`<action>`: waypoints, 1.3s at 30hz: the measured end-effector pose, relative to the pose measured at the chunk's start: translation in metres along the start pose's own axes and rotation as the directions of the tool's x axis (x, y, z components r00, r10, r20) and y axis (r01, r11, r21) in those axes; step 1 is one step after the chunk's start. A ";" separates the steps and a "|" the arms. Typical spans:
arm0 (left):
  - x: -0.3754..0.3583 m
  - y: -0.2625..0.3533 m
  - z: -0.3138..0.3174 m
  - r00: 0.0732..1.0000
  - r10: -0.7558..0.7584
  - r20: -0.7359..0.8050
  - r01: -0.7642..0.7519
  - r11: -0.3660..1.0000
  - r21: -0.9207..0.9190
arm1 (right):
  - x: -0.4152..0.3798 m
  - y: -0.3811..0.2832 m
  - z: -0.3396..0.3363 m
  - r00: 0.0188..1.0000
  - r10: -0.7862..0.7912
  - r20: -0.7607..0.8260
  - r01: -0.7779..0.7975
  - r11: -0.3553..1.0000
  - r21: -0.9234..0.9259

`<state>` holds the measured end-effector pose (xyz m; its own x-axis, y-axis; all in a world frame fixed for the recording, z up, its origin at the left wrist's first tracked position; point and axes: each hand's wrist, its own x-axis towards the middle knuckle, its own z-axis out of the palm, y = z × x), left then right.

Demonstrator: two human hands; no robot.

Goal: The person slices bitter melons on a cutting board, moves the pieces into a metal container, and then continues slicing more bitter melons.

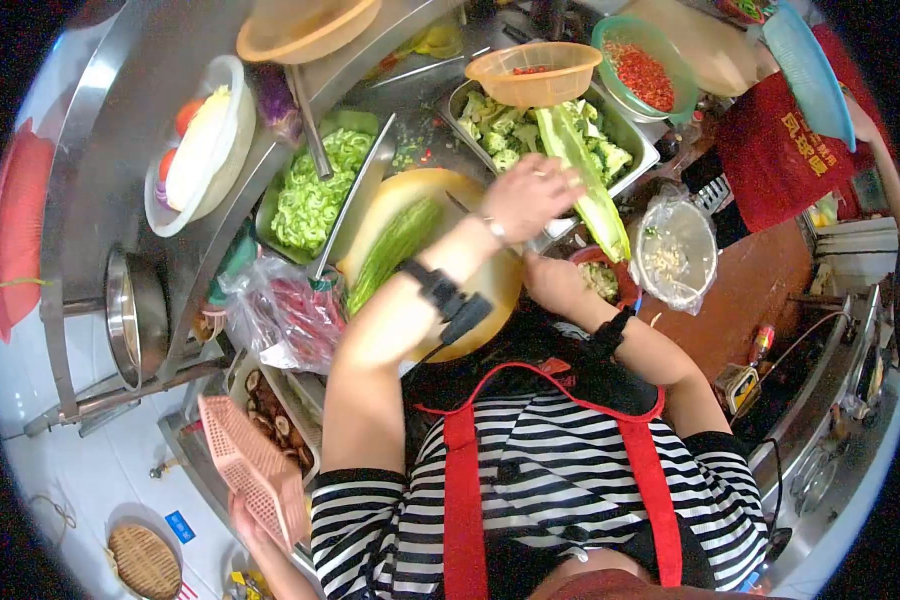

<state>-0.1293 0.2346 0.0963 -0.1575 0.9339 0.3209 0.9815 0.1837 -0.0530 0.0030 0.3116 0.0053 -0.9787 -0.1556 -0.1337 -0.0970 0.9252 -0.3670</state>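
Observation:
My left hand [533, 198] reaches across to the right, its slightly blurred fingers closed on a hollowed, pale-green bitter melon half [592, 190]. This long piece slants over a metal tray of broccoli. My right hand [558, 284] is closed just below, near the edge of the round cutting board [480, 315]. A knife [457, 203] runs from it toward the upper left, its middle hidden behind my left wrist. Another bitter melon piece [395, 252], bumpy side up, lies on the board. Beside my right hand is a red bowl [625, 284] with pale scraps.
Sliced green pieces fill a metal tray [375, 180] at left. A bagged bowl [676, 255] and chopped red chillies [640, 76] stand at right. One person's hand [253, 530] holds a pink basket [255, 465]; another person's hand [863, 120] holds a blue basket [810, 75].

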 end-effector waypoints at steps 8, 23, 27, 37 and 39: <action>0.057 0.013 0.055 0.944 0.259 0.203 -0.269 0.963 0.025 | -0.004 0.000 -0.006 1.000 -0.008 0.024 0.006 0.997 0.075; -0.123 -0.006 -0.145 0.373 -0.897 -0.238 0.366 0.378 -0.851 | 0.006 0.009 -0.009 0.995 0.009 0.103 -0.017 0.997 0.071; -0.198 -0.011 -0.112 0.427 -0.862 0.274 0.551 0.008 -0.835 | 0.011 0.019 -0.002 0.996 -0.052 0.070 0.044 0.994 0.099; -0.239 0.040 0.024 0.540 -0.841 -0.034 0.841 0.537 0.059 | 0.011 0.022 -0.012 0.996 -0.057 0.064 0.047 0.989 0.141; -0.236 0.054 0.019 0.520 -0.853 -0.042 0.839 0.501 0.212 | 0.007 0.025 -0.013 0.996 -0.068 0.054 0.058 0.984 0.171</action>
<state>-0.0415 0.0303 0.0001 -0.9147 0.3161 0.2520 0.3367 0.9407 0.0423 -0.0082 0.3379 0.0070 -0.9588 -0.2364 -0.1577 -0.1211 0.8419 -0.5258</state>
